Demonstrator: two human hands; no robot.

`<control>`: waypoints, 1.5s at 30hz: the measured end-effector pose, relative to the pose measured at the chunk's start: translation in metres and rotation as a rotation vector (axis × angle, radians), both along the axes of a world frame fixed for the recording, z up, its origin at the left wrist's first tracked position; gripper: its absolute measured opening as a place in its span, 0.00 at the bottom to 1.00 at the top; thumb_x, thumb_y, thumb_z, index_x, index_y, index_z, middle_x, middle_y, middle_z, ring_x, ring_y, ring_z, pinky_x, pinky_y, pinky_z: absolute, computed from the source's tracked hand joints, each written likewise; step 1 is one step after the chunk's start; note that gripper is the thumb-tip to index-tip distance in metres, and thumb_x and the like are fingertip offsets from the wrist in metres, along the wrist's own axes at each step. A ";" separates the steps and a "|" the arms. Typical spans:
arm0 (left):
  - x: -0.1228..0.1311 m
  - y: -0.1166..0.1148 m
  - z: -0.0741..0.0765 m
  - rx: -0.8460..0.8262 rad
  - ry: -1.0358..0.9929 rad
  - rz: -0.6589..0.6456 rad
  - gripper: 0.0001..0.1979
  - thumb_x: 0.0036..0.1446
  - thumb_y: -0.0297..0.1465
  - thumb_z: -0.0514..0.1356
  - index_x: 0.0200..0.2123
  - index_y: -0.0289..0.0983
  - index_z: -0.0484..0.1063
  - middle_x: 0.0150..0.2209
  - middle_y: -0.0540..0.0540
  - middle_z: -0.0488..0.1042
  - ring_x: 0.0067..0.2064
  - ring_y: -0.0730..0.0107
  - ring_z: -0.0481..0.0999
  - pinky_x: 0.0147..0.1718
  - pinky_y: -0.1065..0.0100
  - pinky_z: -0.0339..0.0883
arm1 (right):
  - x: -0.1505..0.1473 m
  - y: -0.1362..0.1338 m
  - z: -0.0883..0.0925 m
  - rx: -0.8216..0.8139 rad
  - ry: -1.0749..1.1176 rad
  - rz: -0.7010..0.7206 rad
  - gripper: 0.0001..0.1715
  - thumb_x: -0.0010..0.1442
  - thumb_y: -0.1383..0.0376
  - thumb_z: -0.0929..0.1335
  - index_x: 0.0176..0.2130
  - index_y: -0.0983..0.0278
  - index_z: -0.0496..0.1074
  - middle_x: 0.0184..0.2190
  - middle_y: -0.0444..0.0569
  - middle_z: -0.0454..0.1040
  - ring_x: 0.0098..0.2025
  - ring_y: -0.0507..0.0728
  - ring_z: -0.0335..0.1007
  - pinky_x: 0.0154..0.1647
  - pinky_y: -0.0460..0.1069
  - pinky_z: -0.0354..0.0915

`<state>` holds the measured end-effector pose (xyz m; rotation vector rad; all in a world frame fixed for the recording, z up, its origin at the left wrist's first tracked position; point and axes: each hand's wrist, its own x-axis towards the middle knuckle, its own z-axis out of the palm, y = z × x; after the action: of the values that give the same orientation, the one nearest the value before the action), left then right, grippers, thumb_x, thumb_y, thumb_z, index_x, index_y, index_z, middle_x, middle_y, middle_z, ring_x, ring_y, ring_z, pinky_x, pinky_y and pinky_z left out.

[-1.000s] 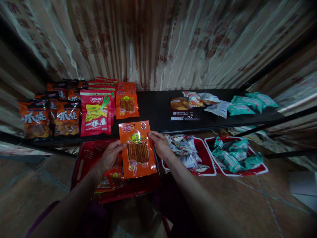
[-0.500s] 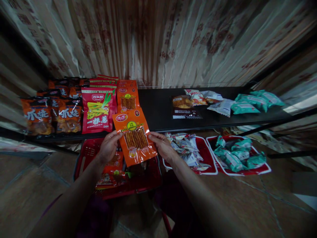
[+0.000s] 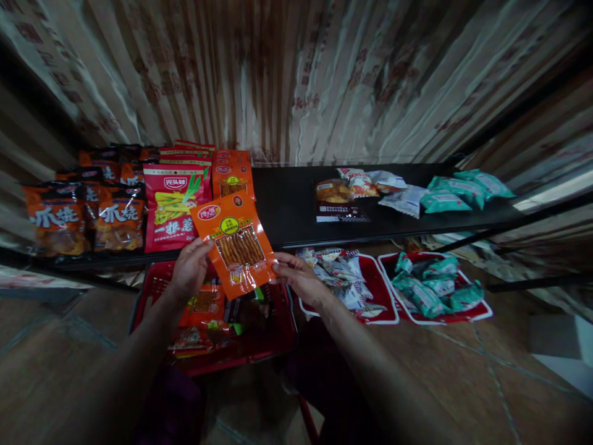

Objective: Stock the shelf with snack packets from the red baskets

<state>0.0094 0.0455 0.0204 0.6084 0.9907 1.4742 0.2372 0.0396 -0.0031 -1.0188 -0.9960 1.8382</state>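
Both hands grip an orange snack packet (image 3: pixel 238 244) with a window showing brown strips. My left hand (image 3: pixel 192 269) pinches its left edge; my right hand (image 3: pixel 299 278) pinches its lower right corner. The packet is tilted in front of the shelf edge, partly covering a pink snack bag (image 3: pixel 173 204). Behind it, similar orange packets (image 3: pixel 234 170) stand in a row on the black shelf (image 3: pixel 285 216). Below my hands is a red basket (image 3: pixel 273 346) with more orange packets (image 3: pixel 204 306) and other bags in it.
Black-and-orange snack bags (image 3: pixel 118 219) stand at the shelf's left. A brown packet (image 3: pixel 336 198), white packets (image 3: pixel 401 201) and green packets (image 3: pixel 445 201) lie to the right. Two smaller red baskets, one with white packets (image 3: pixel 347 284), one with green packets (image 3: pixel 430 290), stand below. A curtain (image 3: pixel 278 80) hangs behind.
The held orange packet has shifted left and slightly up, tilting more, and now overlaps the pink bag. Both hands keep hold of it. The view has shifted slightly.
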 end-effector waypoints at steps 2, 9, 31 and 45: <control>0.000 0.000 0.000 0.000 -0.001 0.000 0.13 0.41 0.31 0.68 0.33 0.33 0.76 0.35 0.44 0.80 0.48 0.56 0.75 0.51 0.57 0.63 | 0.000 0.000 0.000 -0.006 0.015 -0.009 0.17 0.44 0.60 0.75 0.37 0.61 0.78 0.32 0.45 0.79 0.31 0.51 0.73 0.30 0.45 0.69; 0.000 -0.006 -0.004 0.020 0.016 -0.179 0.15 0.45 0.30 0.65 0.40 0.35 0.75 0.41 0.44 0.79 0.47 0.58 0.75 0.48 0.60 0.66 | -0.005 0.001 0.004 -0.112 0.119 -0.151 0.17 0.39 0.62 0.77 0.33 0.60 0.78 0.29 0.42 0.80 0.27 0.49 0.73 0.29 0.45 0.69; 0.007 -0.020 0.000 0.009 0.110 -0.445 0.31 0.46 0.29 0.66 0.55 0.40 0.63 0.43 0.42 0.77 0.44 0.58 0.77 0.43 0.61 0.68 | -0.007 0.007 0.000 -0.094 0.108 -0.238 0.16 0.39 0.63 0.77 0.33 0.60 0.78 0.29 0.43 0.79 0.27 0.51 0.73 0.31 0.46 0.67; 0.008 -0.026 -0.003 -0.005 0.136 -0.473 0.28 0.46 0.29 0.66 0.53 0.40 0.66 0.44 0.43 0.77 0.44 0.58 0.77 0.43 0.61 0.68 | -0.015 0.011 0.005 -0.152 0.156 -0.357 0.18 0.34 0.63 0.78 0.30 0.60 0.77 0.28 0.42 0.80 0.29 0.52 0.74 0.35 0.48 0.68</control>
<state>0.0172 0.0194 0.0178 0.8806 0.8778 1.0213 0.2218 0.0510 0.0020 -1.0482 -0.5470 1.6813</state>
